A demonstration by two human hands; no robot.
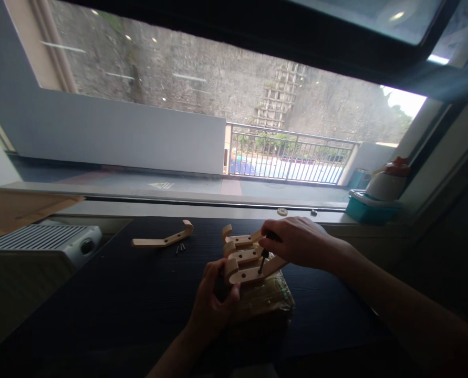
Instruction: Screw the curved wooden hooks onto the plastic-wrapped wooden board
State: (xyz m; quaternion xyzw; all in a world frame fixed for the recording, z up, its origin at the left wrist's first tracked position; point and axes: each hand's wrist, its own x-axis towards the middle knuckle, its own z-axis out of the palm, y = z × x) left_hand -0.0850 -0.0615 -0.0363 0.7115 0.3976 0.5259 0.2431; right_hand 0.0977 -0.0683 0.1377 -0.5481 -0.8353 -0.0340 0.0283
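Note:
My right hand [297,239] is closed round the dark handle of a screwdriver [264,259], whose shaft points down at a hole in the nearest curved wooden hook [249,275]. My left hand [214,296] grips the rounded end of that hook, thumb at its near side. Behind it, two more wooden hooks, a middle one [246,256] and a far one [239,240], run side by side. All three rest over a block wrapped in shiny film [263,302]. Further left lies a loose wooden hook [163,242] with two holes, and beside it several small screws [180,248].
The dark tabletop [139,294] meets a window sill carrying a roll of tape [282,211] and a small dark object [313,212]. A teal box [371,207] with a white-and-orange container [389,181] stands right. Left are a white slatted appliance [44,236] and cardboard [24,207].

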